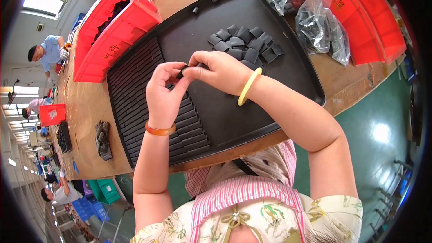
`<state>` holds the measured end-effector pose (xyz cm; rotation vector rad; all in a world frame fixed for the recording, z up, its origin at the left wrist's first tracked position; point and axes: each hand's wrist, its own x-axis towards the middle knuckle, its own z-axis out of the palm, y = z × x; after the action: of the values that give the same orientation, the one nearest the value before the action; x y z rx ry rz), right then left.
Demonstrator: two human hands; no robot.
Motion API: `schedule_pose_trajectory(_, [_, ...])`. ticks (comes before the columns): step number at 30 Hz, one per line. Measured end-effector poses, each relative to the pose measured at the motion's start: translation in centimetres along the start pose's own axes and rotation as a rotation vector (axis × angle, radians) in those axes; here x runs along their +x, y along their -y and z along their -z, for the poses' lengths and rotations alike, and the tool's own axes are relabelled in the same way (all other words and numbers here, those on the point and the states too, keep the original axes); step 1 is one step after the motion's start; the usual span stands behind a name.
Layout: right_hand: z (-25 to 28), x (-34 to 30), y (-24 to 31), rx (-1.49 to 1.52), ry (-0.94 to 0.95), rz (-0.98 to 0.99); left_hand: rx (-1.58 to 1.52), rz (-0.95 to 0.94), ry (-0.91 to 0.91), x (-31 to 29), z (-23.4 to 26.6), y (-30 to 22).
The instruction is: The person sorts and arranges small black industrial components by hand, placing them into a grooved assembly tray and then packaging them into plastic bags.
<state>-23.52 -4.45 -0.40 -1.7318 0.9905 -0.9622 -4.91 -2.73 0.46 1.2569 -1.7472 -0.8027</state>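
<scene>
Left hand [164, 96] and right hand [218, 68] meet over the middle of the black tray [184, 31], thumbs and forefingers pinching a small black piece [203, 66] between them. Fingers cover most of it, so I cannot tell whether they hold one piece or two. Judging by the matching ones in the loose heap [243, 42] just beyond the right hand, it should be light and fairly stiff, like moulded plastic or rubber, with a smooth face that may slide a little under bare skin. It looks hard to break; opposite edges seem the best place to take hold, leaving the broad face free.

The tray is wide and low-rimmed and lies on a brown table [85, 103]. Its left part carries close rows of black pieces [139, 90]; the heap sits toward its far right, and two small black bits [195, 10] lie apart near the far rim. At the far left stands a long red bin [105, 56] with dark contents, too shadowed to make out singly. Beside the tray's far right edge, a clear plastic bag [321, 29] holds dark objects, close to a red container [360, 18] whose contents I cannot make out. Grey gloves [103, 140] lie left of the tray
</scene>
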Motion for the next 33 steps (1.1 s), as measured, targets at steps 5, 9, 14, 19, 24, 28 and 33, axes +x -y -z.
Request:
schedule_pose_trajectory(5, [-0.3, 0.1, -0.4, -0.05, -0.038, -0.005, 0.565, -0.345, -0.105, -1.0, -1.0, -0.7])
schedule_pose_trajectory(9, [-1.1, 0.2, -1.6, -0.002, -0.082, 0.018, 0.709, -0.481, -0.201, -0.7, -1.3, -0.3])
schedule_pose_trajectory(14, [-0.3, 0.3, -0.8, 0.521, -0.061, -0.274, 0.214, -0.102, -0.121, -1.2, -0.1, 1.4])
schedule_pose_trajectory(19, [-0.2, 0.2, -0.2, 0.35, -0.075, -0.167, -0.133, 0.095, -0.106, -1.3, -0.6, 1.6])
schedule_pose_trajectory(24, [-0.8, 0.0, -0.8, 0.051, -0.166, 0.088, -0.071, 0.049, -0.046, -1.3, -0.8, 1.5])
schedule_pose_trajectory(28, [-0.7, 0.0, -0.5, -0.013, -0.185, -0.041, -0.057, 0.031, -0.045, -1.5, -1.0, 1.5])
schedule_pose_trajectory(33, [-1.3, -0.4, -0.7, -0.193, -0.224, 0.22, 0.032, -0.021, -0.094, -1.3, -0.9, 1.3])
